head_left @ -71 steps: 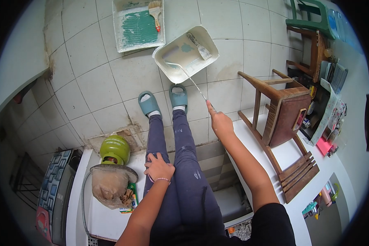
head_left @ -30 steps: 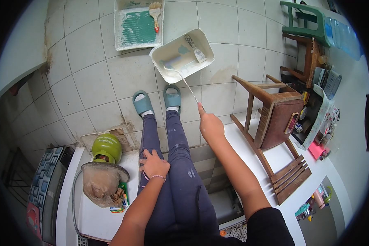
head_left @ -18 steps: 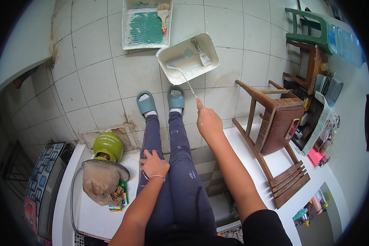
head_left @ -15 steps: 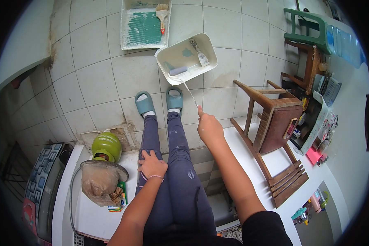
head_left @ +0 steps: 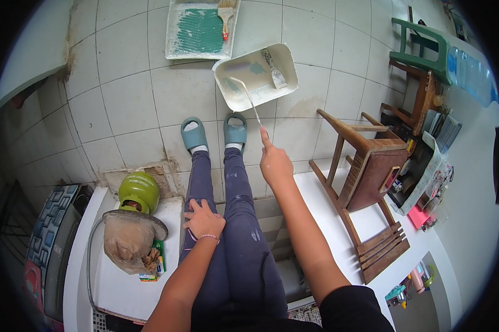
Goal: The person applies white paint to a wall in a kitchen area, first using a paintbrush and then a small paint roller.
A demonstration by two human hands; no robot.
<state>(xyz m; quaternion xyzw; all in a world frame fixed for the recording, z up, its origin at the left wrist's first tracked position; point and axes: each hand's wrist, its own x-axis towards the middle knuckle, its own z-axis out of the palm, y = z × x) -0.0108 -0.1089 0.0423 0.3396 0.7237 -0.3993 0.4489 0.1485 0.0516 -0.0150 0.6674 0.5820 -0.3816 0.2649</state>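
My right hand (head_left: 275, 164) is closed around the handle of a small paint roller (head_left: 251, 100), whose bent wire frame reaches into a white tub (head_left: 291, 83). The roller's sleeve looks blurred or faint against the tub's inner wall. A paint-stained scraper (head_left: 274, 69) leans inside the tub on the right. My left hand (head_left: 204, 218) rests on my thigh with its fingers spread and holds nothing. Behind the tub, to the left, a white tray (head_left: 171, 39) holds green paint, with a brush (head_left: 225, 17) lying across its right side.
Left of my legs are a green gas cylinder (head_left: 139, 190) and a plastic-wrapped bundle (head_left: 126, 243). On the right lie a wooden chair (head_left: 366, 177), a green stool (head_left: 442, 52) and a bin-like crate of items. My slippered feet stand on floor tiles (head_left: 186, 94).
My right hand has shifted slightly left and forward with the roller, and its wire frame is placed differently in the tub. The left hand stays on my thigh. The view has shifted a little.
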